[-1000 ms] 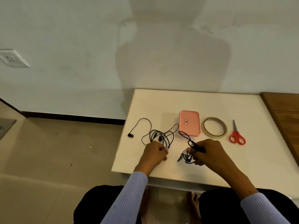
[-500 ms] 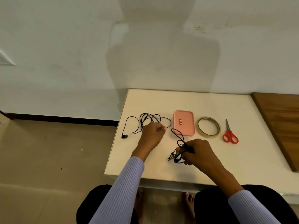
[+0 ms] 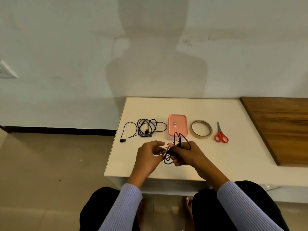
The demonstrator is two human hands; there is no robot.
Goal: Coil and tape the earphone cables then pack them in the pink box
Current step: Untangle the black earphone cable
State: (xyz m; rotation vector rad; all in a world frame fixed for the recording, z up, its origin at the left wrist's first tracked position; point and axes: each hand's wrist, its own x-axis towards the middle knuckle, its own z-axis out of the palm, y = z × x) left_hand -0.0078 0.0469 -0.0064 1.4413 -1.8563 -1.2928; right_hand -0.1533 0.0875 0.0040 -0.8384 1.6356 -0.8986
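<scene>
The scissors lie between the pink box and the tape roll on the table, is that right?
Not quite. In the head view the tape roll lies between the pink box and the scissors; the scissors are at the right end of the row on the table.

My fingers [image 3: 160, 148] cover the middle of the earphone cable [image 3: 168, 157], so how it's wound there can't be told. The label on the pink box [image 3: 177, 125] is too small to read. At nine o'clock, the wall socket [image 3: 6, 71] is cut by the edge.
</scene>
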